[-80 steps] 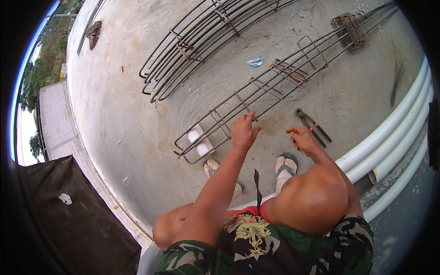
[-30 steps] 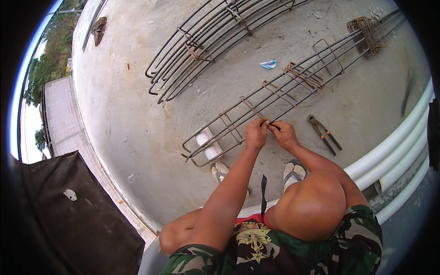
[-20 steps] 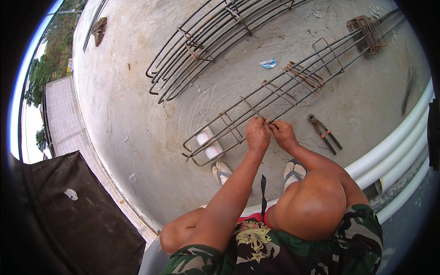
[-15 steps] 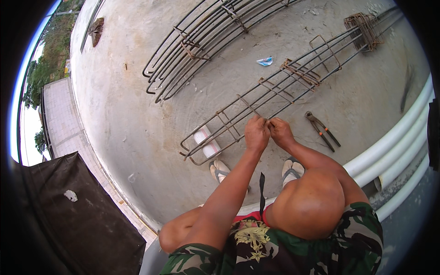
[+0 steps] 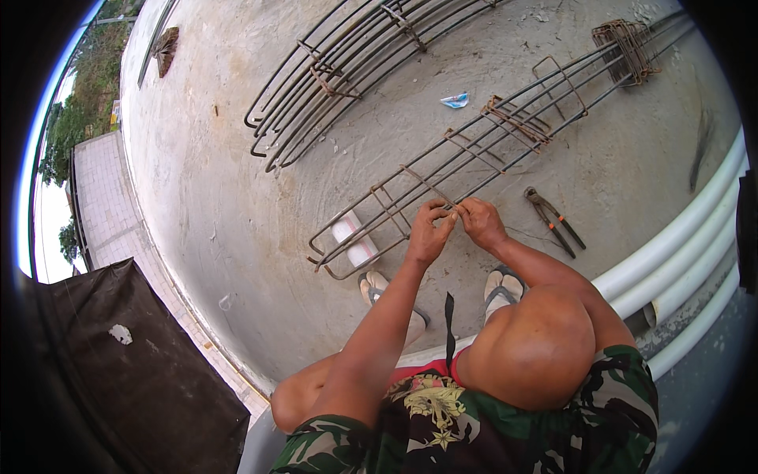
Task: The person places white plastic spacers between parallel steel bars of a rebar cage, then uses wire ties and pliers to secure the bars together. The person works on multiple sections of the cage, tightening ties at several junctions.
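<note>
concrete floor [image 5: 237, 158]: left hand [image 5: 426, 233] and right hand [image 5: 482, 223], fingers pinched on the rebar cage [image 5: 474, 150], seemingly tying a stirrup; pliers [image 5: 553, 220] likely needed next.

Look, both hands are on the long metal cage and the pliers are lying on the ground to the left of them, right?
Not quite. The head view shows both hands, left and right, on the long rebar cage, but the pliers lie on the concrete to the right of them, not the left.

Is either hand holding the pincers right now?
No: the pincers lie on the concrete, apart from the right hand, while both it and the left hand work at the rebar cage.
</note>
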The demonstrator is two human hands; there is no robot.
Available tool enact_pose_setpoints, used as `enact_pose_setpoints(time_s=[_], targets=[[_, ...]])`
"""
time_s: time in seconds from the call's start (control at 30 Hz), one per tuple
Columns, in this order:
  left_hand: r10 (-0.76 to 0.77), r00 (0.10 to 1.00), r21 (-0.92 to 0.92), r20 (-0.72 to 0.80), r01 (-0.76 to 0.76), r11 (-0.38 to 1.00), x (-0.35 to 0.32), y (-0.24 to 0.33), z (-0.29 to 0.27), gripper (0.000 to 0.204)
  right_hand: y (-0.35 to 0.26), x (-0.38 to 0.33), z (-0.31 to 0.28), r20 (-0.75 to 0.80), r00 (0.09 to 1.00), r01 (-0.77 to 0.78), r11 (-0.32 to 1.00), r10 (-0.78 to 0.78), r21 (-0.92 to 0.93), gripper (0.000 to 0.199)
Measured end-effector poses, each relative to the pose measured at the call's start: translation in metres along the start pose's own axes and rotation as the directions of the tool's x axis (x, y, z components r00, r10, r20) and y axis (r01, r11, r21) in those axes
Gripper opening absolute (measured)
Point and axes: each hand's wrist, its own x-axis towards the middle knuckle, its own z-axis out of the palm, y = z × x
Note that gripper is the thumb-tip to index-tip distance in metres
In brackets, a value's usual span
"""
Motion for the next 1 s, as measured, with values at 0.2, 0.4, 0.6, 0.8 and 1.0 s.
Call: enact_pose_setpoints(time_s=[0.2,0.4,0.6,0.8,1.0], targets=[[-0.178,0.984,0.217,-0.003,0.175,0.96,0.01,-0.011,0.002,0.028,-0.002,0.003,-0.004,0.062,0.997,-0.034,0.999,0.035,-0.013,0.016],[-0.197,0.978,0.461,0.064,0.147,0.875,0.02,-0.004,0.005,0.029,-0.011,0.004,-0.009,0.07,0.995,0.075,0.984,-0.064,-0.16,0.02],[-0.41,0.903,0.108,0.127,0.398,0.911,0.034,-0.007,0.004,0.039,-0.007,0.007,-0.007,0.111,0.985,0.163,0.939,-0.135,-0.303,0.02],[-0.606,0.768,-0.389,0.205,0.632,0.67,0.037,0.013,-0.005,0.063,-0.009,0.007,-0.008,0.095,0.987,0.154,0.938,-0.131,-0.311,0.02],[-0.583,0.794,-0.47,0.172,0.586,0.659,0.038,-0.004,-0.005,0.044,-0.015,0.008,-0.009,0.097,0.989,0.137,0.943,-0.112,-0.304,0.02]])
